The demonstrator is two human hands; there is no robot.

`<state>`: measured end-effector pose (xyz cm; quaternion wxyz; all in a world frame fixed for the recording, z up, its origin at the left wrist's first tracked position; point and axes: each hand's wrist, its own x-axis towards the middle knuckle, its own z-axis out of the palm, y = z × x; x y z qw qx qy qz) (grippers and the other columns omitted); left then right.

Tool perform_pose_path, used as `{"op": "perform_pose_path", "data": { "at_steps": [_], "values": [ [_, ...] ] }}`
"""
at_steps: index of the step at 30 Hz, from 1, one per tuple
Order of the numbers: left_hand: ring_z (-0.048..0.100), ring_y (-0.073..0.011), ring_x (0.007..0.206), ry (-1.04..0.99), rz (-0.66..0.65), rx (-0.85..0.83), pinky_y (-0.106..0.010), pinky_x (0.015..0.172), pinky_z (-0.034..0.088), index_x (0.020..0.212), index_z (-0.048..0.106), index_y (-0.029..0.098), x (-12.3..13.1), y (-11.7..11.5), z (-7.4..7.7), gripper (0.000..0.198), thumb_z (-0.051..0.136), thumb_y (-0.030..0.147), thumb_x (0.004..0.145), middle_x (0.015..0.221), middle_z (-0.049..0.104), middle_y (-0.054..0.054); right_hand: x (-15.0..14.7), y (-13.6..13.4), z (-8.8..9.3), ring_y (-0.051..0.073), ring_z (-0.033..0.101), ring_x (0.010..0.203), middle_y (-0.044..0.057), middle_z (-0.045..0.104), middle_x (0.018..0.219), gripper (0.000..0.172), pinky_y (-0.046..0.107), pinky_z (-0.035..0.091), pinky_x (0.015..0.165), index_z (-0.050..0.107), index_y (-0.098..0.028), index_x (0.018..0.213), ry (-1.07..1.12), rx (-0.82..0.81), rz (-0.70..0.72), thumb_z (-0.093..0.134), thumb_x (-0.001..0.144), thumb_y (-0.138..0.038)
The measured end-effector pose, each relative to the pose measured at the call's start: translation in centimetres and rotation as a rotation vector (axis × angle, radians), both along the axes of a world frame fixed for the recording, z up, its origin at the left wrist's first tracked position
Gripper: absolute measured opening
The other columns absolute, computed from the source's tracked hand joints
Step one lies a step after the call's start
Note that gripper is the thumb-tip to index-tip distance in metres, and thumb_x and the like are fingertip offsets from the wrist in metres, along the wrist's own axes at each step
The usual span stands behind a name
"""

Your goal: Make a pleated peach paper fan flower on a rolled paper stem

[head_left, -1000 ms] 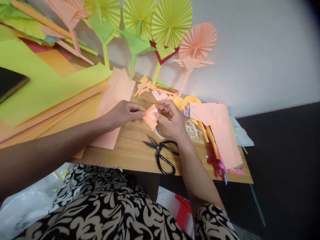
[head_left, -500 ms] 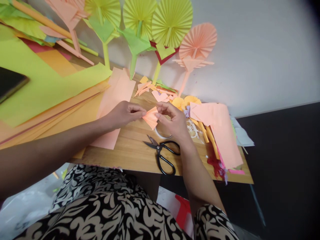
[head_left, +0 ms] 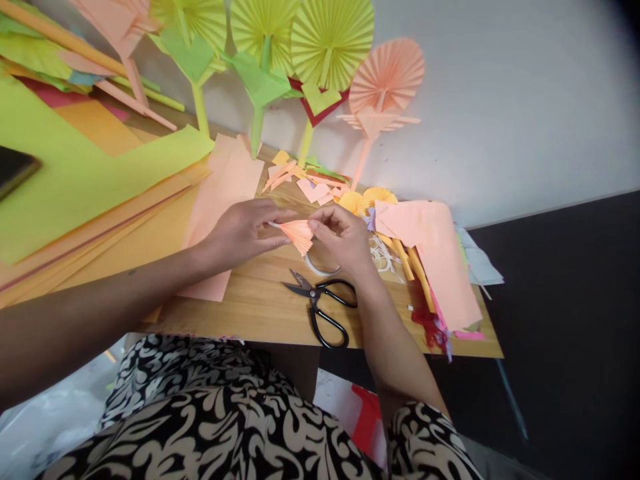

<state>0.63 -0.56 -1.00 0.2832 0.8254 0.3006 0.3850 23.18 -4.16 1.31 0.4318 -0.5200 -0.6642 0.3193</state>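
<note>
A small peach pleated paper fan (head_left: 299, 235) is held in the air between my two hands, spread at its lower right and gathered at its left end. My left hand (head_left: 245, 230) curls its thumb and forefinger around the gathered end, with a gap between them where a short whitish bit shows. My right hand (head_left: 343, 237) pinches the upper right edge of the pleats between thumb and forefinger. Beneath my hands a white ring (head_left: 320, 270), partly hidden, lies on the wooden table (head_left: 260, 293). Black-handled scissors (head_left: 320, 303) lie nearer me with blades parted.
Yellow-green and peach paper fans on stems (head_left: 333, 47) lean against the wall. Large paper sheets (head_left: 125, 173) and a dark flat object (head_left: 15, 170) cover the left side. Paper scraps (head_left: 315, 190), white string (head_left: 384, 257) and folded peach paper (head_left: 445, 253) lie behind and to the right.
My left hand has shifted its fingers from a pinch on the narrow end to a looser curl, exposing a whitish bit there. The whole view has drifted slightly.
</note>
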Motion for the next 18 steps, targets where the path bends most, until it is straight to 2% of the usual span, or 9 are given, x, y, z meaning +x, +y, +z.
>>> {"op": "perform_pose_path", "data": {
  "at_steps": [3, 6, 9, 11, 12, 15, 18],
  "values": [
    [0.070, -0.0193, 0.086, 0.010, 0.034, 0.132, -0.031, 0.077, 0.053, 0.109, 0.079, 0.022, 0.0, 0.0, -0.3, 0.027, 0.063, 0.042, 0.099, 0.096, 0.079, -0.006, -0.1, 0.0, -0.3, 0.012, 0.061, 0.068, -0.004, 0.068, 0.074, 0.011, 0.029, 0.051, 0.069, 0.069, -0.024, 0.083, 0.009, 0.006, 0.003, 0.071, 0.086, -0.034],
    [0.070, -0.0188, 0.083, -0.008, 0.048, 0.170, -0.030, 0.074, 0.052, 0.104, 0.079, 0.020, -0.1, 0.1, -0.3, 0.025, 0.062, 0.038, 0.100, 0.091, 0.078, -0.006, 0.1, 0.0, -0.3, 0.013, 0.064, 0.072, -0.003, 0.070, 0.078, 0.015, 0.029, 0.053, 0.070, 0.070, -0.024, 0.087, -0.016, 0.039, 0.039, 0.070, 0.090, -0.039],
    [0.070, -0.0182, 0.081, -0.022, 0.084, 0.186, -0.030, 0.073, 0.053, 0.101, 0.079, 0.021, -0.2, 0.1, -0.3, 0.021, 0.063, 0.034, 0.099, 0.088, 0.078, -0.005, 0.6, -0.1, 0.3, 0.019, 0.069, 0.105, 0.003, 0.074, 0.112, 0.019, 0.037, 0.057, 0.088, 0.072, -0.026, 0.103, -0.115, 0.169, 0.118, 0.067, 0.095, -0.043],
    [0.071, -0.0180, 0.082, -0.029, 0.104, 0.184, -0.029, 0.075, 0.054, 0.099, 0.080, 0.021, -0.2, 0.2, -0.1, 0.020, 0.064, 0.033, 0.098, 0.089, 0.078, -0.005, 0.9, -0.1, 0.7, 0.023, 0.062, 0.128, 0.005, 0.068, 0.135, 0.030, 0.045, 0.054, 0.102, 0.070, -0.030, 0.120, -0.217, 0.260, 0.169, 0.068, 0.095, -0.048],
    [0.071, -0.0178, 0.082, -0.033, 0.110, 0.178, -0.029, 0.075, 0.054, 0.099, 0.080, 0.021, -0.2, 0.1, -0.1, 0.020, 0.064, 0.032, 0.098, 0.090, 0.079, -0.005, 1.0, -0.1, 0.8, 0.025, 0.059, 0.132, 0.005, 0.066, 0.140, 0.038, 0.048, 0.052, 0.106, 0.066, -0.032, 0.128, -0.273, 0.292, 0.188, 0.069, 0.094, -0.050],
    [0.072, -0.0171, 0.081, -0.047, 0.126, 0.173, -0.029, 0.076, 0.056, 0.098, 0.080, 0.021, -0.3, 0.1, 0.2, 0.021, 0.063, 0.032, 0.098, 0.090, 0.079, -0.004, 1.0, -0.1, 0.6, 0.027, 0.059, 0.131, 0.007, 0.066, 0.140, 0.057, 0.051, 0.049, 0.111, 0.056, -0.034, 0.143, -0.431, 0.360, 0.219, 0.072, 0.092, -0.055],
    [0.072, -0.0171, 0.079, -0.059, 0.138, 0.190, -0.029, 0.074, 0.056, 0.097, 0.080, 0.021, -0.3, 0.0, 0.3, 0.022, 0.063, 0.035, 0.099, 0.087, 0.079, -0.004, 0.8, 0.1, 0.0, 0.027, 0.061, 0.126, 0.008, 0.068, 0.138, 0.061, 0.051, 0.050, 0.109, 0.053, -0.032, 0.147, -0.541, 0.414, 0.218, 0.070, 0.093, -0.056]
  ]
}}
